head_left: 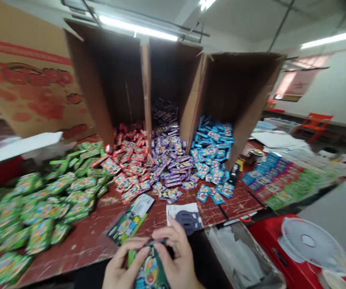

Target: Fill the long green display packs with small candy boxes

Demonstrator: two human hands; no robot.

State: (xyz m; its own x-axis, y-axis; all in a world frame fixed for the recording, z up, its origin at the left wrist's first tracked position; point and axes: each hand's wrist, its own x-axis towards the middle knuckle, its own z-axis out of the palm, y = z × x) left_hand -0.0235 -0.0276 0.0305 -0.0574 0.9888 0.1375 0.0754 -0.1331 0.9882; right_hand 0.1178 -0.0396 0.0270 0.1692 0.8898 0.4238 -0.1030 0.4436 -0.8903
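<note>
Hands meet at six o'clock, at the bottom edge of the view, both closed on one printed packet [149,269]. The left hand [121,265] grips the packet's left side with the thumb across its front; the right hand [176,257] has its fingers curled over the top edge. The packet is held upright just off the near edge of the red bench [85,241].

Just beyond the hands, at twelve o'clock from them, a printed card [131,218] lies tilted on the bench, and beside it at one o'clock lies a white card with a dark shape [186,216]. At nine o'clock a wide heap of green packets [40,204] covers the left of the bench. Farther back, three tall cardboard boxes [173,80] stand open toward the view, spilling red packets [129,160], purple packets [169,156] and blue packets [212,148] in separate piles that touch at their edges. At two o'clock, neat rows of sorted packets [278,176] lie side by side. At four o'clock a white fan [308,241] rests on a red surface, with a bin of clear bags [236,253] just left of it.
</note>
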